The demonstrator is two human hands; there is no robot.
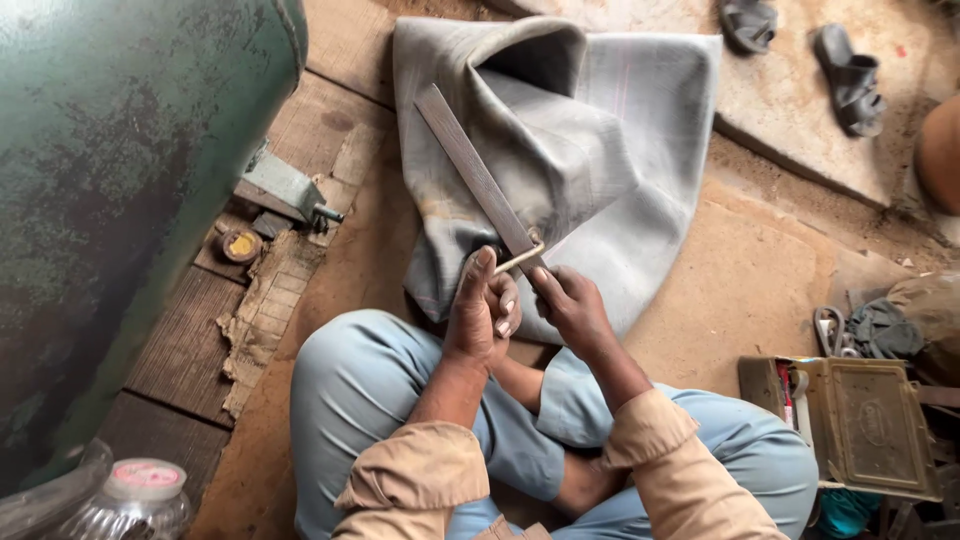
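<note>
Left hand (485, 310): fingers curled in, thumb pointing straight up, wrist bent, forearm rising from my knee.
Right hand (572, 305): closed in a fist, knuckles up, just beside my left.
Sleeves: rolled to both forearms.
Legs: crossed beneath.

A tank (120, 200) fills the frame's left; a jar (140, 500) sits at lower left. A rubber sheet (600, 150) lies at upper centre, a file (475, 175) across it. Sandals (800, 50) upper right, a toolbox (860, 420) lower right.
</note>
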